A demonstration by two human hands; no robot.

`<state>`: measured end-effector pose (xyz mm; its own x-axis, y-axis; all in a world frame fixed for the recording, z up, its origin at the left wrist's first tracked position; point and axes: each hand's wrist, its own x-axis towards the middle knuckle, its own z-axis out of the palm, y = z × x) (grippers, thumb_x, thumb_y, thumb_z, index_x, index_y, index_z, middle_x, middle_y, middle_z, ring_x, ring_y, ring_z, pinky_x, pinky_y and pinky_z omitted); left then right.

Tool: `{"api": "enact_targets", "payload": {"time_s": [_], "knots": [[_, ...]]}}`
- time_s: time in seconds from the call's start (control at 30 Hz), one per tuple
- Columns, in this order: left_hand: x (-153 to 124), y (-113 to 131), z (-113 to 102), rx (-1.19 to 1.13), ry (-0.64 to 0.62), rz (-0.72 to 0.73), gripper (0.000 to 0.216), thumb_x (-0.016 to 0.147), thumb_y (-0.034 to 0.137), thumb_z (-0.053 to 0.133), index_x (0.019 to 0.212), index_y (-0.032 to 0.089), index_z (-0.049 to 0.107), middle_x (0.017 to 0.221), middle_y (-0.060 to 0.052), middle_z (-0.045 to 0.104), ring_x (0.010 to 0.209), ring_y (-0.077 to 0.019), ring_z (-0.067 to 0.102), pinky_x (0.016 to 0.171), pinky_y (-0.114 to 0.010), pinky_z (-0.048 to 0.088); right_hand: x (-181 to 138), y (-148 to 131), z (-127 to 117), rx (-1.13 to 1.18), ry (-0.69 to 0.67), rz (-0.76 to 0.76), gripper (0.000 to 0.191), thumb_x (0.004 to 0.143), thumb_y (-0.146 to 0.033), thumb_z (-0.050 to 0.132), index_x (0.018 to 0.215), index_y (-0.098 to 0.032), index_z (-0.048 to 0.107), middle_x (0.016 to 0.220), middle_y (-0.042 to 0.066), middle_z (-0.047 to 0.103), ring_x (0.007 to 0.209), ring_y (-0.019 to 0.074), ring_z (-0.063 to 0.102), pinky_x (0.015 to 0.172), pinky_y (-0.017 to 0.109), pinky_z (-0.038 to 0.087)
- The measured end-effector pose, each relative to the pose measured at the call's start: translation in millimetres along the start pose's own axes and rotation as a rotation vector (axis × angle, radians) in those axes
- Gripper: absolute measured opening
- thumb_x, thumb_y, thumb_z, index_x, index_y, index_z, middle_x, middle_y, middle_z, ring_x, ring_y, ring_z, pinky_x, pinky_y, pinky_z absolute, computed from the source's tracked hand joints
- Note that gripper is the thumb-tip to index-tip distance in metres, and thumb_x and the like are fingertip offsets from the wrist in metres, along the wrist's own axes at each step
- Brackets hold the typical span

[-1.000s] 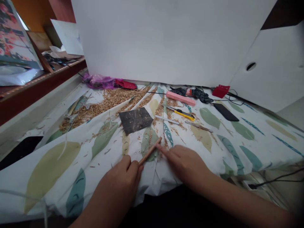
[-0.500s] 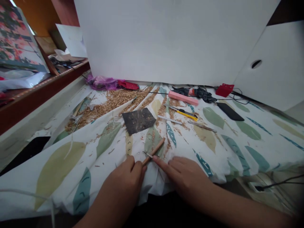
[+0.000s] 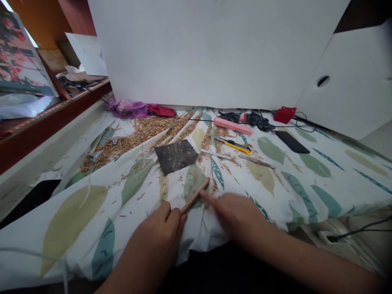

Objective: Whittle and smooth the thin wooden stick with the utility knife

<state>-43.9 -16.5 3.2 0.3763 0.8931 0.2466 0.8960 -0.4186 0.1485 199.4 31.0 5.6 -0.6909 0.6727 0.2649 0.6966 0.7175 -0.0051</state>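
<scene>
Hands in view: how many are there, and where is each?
2. The left hand pinches the stick's near end; the right hand, blurred, has a fingertip by the stick's middle. No others show.

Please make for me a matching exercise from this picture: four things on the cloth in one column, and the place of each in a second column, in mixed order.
Things:
1. stick
2. pink block
3. dark sheet
4. purple bag

Places:
a. at the foot of the white board, far left
b. flat on the cloth, just beyond the stick
c. pinched by the left hand
d. beside the black bundle, behind the yellow cutter

Pairs: 1-c, 2-d, 3-b, 4-a.
</scene>
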Motion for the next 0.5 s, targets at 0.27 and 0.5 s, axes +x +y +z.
{"api": "enact_targets", "payload": {"time_s": [0.27, 0.5], "knots": [[-2, -1, 1, -0.009, 0.008, 0.017, 0.015, 0.098, 0.019, 0.047, 0.089, 0.020, 0.058, 0.081, -0.003, 0.054, 0.063, -0.0178, 0.056, 0.059, -0.033, 0.046, 0, -8, -6, 0.067, -0.037, 0.046, 0.053, 0.090, -0.010, 0.044, 0.143, -0.018, 0.048, 0.075, 0.003, 0.065, 0.062, 0.0157, 0.056, 0.058, 0.027, 0.033], [-2, -1, 1, -0.024, -0.003, 0.005, 0.015, 0.098, 0.021, 0.046, 0.088, 0.020, 0.057, 0.082, -0.003, 0.054, 0.064, -0.0187, 0.056, 0.059, -0.035, 0.046, 3, -9, -14, -0.041, -0.074, 0.154, 0.042, 0.087, -0.012, 0.048, 0.127, -0.016, 0.059, 0.067, 0.004, 0.065, 0.058, 0.0170, 0.057, 0.054, 0.026, 0.030]]}}
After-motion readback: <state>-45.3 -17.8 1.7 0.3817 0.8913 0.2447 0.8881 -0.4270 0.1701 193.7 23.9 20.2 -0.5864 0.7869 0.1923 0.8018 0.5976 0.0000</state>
